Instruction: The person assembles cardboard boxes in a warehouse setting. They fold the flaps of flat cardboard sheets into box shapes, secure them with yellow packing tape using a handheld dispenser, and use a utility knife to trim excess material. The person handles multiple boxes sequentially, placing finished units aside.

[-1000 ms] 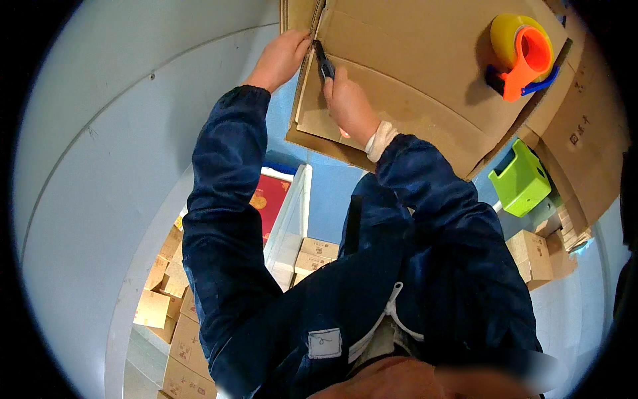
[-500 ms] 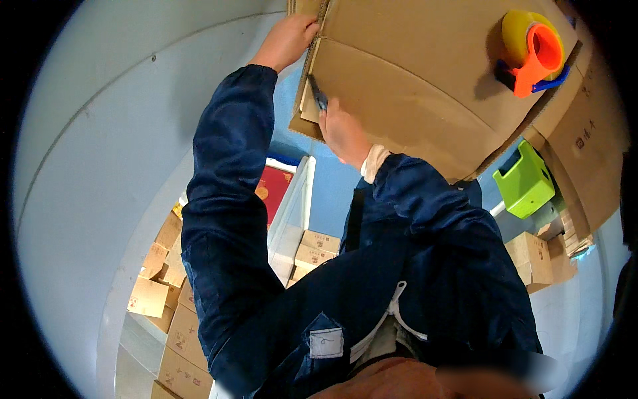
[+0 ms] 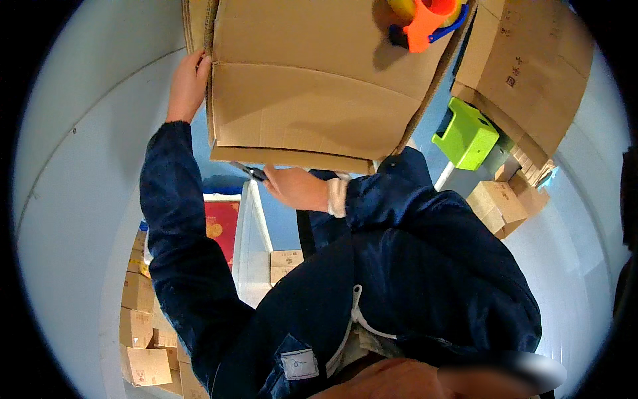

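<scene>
A flattened brown cardboard box (image 3: 312,106) lies in front of me at the top of the view, its near flap edge facing me. My left hand (image 3: 188,88) grips its left edge, fingers pressed against the layered cardboard there. In my right hand (image 3: 296,188) is a box cutter (image 3: 250,171), just off the near left corner of the cardboard; its tip points up and left. On the cardboard, toward its far right, rests an orange tape dispenser (image 3: 420,28) with a yellow roll and a blue part, cut off by the top of the view.
To the right stand a lime-green plastic stool (image 3: 468,136), a large cardboard sheet (image 3: 531,73) and an open-topped carton (image 3: 495,206). Below my left arm are a red box (image 3: 222,226) in a white container and several small cartons (image 3: 136,326). A pale wall (image 3: 86,179) curves along the left.
My right hand has drawn the box cutter away from the cardboard's left edge, toward me. The whole view has shifted, so the cardboard now appears further left; my left hand still holds its edge.
</scene>
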Tool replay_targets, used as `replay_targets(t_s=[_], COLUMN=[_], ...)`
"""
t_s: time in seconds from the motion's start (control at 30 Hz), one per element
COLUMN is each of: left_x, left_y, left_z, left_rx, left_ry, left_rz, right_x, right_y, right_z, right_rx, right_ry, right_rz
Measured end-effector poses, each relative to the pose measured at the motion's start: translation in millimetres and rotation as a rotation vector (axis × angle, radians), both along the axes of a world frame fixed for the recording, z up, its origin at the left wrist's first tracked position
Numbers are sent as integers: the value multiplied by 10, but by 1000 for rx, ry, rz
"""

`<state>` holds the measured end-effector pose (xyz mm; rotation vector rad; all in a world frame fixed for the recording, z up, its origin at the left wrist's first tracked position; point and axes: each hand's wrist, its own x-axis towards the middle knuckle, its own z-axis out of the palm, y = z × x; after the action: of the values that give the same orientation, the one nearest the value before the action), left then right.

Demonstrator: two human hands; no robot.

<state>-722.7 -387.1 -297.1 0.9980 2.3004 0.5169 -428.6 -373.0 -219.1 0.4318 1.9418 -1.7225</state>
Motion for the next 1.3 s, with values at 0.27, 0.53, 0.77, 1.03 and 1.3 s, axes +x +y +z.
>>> replay_targets(t_s=[0.27, 0.53, 0.77, 1.03, 1.3], left_x=[1196, 4310, 5291, 5476, 5327], left_y=[-216, 448, 1437, 1625, 1840], left_z=[507, 849, 815, 611, 208], left_rx=[174, 232, 429, 722, 1193], left_ry=[199, -1219, -1432, -1613, -1566], left_rz=[304, 846, 1271, 1765, 1814], right_x=[751, 1102, 674, 157, -638], right_y=[1509, 3145, 4384, 4371, 3750], right_z=[259, 296, 429, 10, 139], right_rx=[44, 280, 600, 976, 1072], right_ry=[18, 45, 466, 555, 705], right_rz=[95, 304, 286, 609, 579])
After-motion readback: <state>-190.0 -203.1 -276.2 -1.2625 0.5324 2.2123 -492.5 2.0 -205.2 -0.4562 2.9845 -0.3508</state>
